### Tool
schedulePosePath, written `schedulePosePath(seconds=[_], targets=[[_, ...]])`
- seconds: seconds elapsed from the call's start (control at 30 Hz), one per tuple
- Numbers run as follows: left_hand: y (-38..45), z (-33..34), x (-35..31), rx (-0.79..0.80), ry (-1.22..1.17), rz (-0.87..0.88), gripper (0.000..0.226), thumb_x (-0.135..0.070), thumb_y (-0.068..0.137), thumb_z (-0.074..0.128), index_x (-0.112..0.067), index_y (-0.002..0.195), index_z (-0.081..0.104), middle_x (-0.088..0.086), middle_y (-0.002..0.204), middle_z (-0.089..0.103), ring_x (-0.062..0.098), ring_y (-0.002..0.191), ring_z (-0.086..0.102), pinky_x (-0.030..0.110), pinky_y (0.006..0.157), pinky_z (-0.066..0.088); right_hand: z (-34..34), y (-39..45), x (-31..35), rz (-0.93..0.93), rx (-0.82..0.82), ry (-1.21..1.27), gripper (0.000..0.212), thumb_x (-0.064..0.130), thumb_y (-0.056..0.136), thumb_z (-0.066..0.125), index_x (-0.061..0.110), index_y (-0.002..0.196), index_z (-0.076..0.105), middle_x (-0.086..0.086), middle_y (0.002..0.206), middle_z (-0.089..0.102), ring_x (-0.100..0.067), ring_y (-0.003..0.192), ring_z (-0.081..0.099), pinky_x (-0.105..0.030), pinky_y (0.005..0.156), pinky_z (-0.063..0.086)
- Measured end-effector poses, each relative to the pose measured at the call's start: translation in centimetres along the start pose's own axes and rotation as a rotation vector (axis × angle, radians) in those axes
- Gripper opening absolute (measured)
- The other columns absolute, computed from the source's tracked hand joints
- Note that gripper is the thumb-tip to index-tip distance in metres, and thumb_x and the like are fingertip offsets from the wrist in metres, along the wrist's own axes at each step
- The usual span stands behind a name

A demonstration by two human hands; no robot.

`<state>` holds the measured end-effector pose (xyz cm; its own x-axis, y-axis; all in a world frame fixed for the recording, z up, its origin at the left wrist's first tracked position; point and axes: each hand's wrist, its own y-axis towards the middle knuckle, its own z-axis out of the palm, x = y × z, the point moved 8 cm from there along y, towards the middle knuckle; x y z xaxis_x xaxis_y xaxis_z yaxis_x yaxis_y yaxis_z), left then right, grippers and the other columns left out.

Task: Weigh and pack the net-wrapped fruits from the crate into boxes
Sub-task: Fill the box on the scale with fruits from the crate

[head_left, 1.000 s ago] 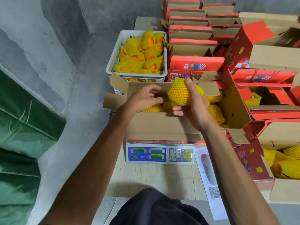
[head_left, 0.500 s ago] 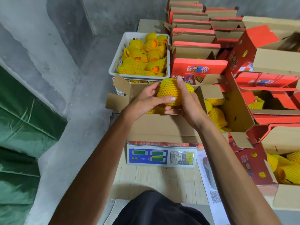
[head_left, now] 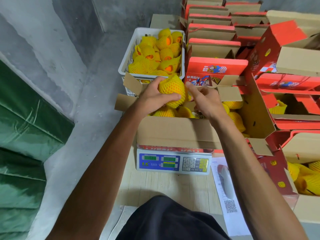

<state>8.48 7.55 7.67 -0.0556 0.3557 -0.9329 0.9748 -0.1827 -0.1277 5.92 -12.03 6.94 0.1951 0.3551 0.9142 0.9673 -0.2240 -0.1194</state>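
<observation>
Head view: the left hand [head_left: 152, 99] gripped a net-wrapped fruit [head_left: 171, 90] above the open box [head_left: 176, 130] on the scale [head_left: 174, 161]; the right hand [head_left: 204, 101] hovered beside it, fingers relaxed — holding nothing. Risk: a one-handed grip on slick foam netting could slip, or leaning on the box could skew the reading.

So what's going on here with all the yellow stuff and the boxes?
A person is packing net-wrapped fruit. Their left hand grips one fruit over an open cardboard box that sits on a scale and already holds several. The right hand is beside it, holding nothing. A white crate behind holds more fruit.
</observation>
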Motion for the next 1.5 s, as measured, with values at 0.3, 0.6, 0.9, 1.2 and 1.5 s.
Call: schedulePosePath(seconds=[0.3,0.6,0.9,1.2,1.5], targets=[[0.1,0.6,0.6,0.066,0.763,-0.005,0.095,-0.048,0.067,0.086,-0.028,0.146,0.038,0.014,0.13,0.044,0.034,0.129,0.045,0.046,0.096,0.05,0.4,0.1,-1.0,0.019,-0.009,0.07,0.043,0.051,0.095,0.064,0.011,0.087,0.075,-0.005,0.083,0.078,-0.025,0.081,0.075,-0.053,0.093,0.057],[-0.1,-0.1,-0.5,-0.014,0.854,0.102,0.087,-0.064,0.072,0.081,-0.024,0.143,0.05,0.007,0.142,0.048,0.03,0.136,0.035,0.049,0.104,0.044,0.3,-0.7,-0.3,0.015,-0.009,0.083,0.041,0.043,0.099,0.061,0.005,0.089,0.074,-0.014,0.089,0.077,-0.035,0.092,0.072,-0.053,0.099,0.053],[-0.9,-1.2,-1.1,-0.15,0.657,0.218,0.058,-0.055,0.082,0.075,-0.023,0.127,0.061,-0.003,0.127,0.062,0.021,0.119,0.051,0.047,0.093,0.051,1.0,-0.8,-0.1,0.026,0.001,0.086,0.039,0.039,0.099,0.062,0.004,0.088,0.073,-0.015,0.092,0.077,-0.036,0.092,0.072,-0.049,0.098,0.053],[-0.8,-1.0,-0.7,-0.152,0.612,0.222,0.053,-0.051,0.083,0.077,-0.021,0.124,0.064,-0.002,0.123,0.065,0.021,0.116,0.055,0.047,0.095,0.05,1.4,0.0,0.3,0.002,0.035,0.095,0.036,0.035,0.1,0.062,0.001,0.097,0.074,-0.014,0.095,0.077,-0.03,0.093,0.074,-0.045,0.094,0.057],[0.7,-1.3,-0.4,-0.135,0.437,0.199,0.046,-0.05,0.082,0.076,-0.026,0.119,0.066,-0.009,0.118,0.069,0.013,0.109,0.064,0.046,0.093,0.055,2.7,2.1,1.3,-0.032,0.08,0.153,0.032,0.025,0.101,0.062,-0.006,0.099,0.072,-0.018,0.1,0.075,-0.026,0.088,0.073,-0.036,0.085,0.062]])
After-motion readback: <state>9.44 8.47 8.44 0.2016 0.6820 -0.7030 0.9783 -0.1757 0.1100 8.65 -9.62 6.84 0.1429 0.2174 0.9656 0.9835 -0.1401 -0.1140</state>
